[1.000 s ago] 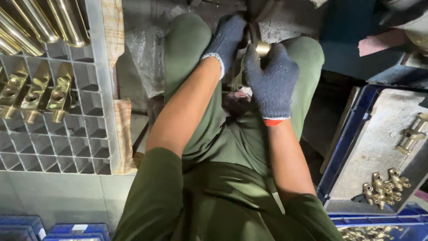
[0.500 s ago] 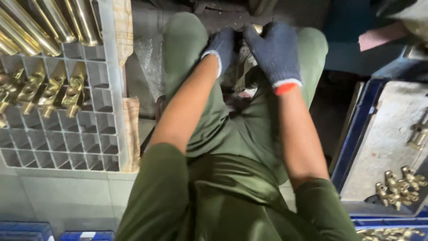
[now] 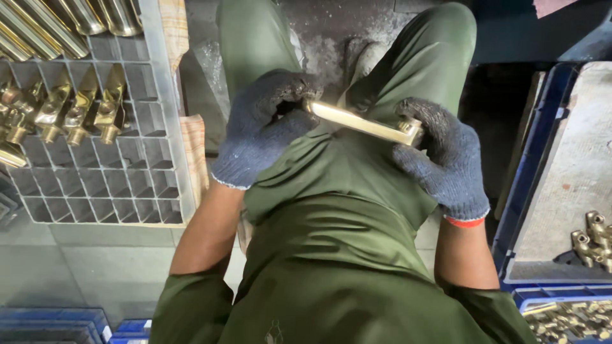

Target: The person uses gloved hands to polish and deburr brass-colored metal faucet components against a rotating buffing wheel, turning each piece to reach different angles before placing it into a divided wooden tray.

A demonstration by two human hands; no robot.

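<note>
Brass bar held across the lap, one gloved hand at each end.

Head view: the brass bar (image 3: 364, 123) runs left to right, dipping slightly rightward, over the green trousers (image 3: 357, 185). Left hand (image 3: 264, 127) is curled closed round its left end, right hand (image 3: 440, 156) closed on the knobbed right end; neither is nearer. A grid tray (image 3: 153, 137) of brass fittings sits to the left.

Even, moderately bright overhead light, sharp focus, soft shadows, slight wide-angle stretching at the edges.
</note>
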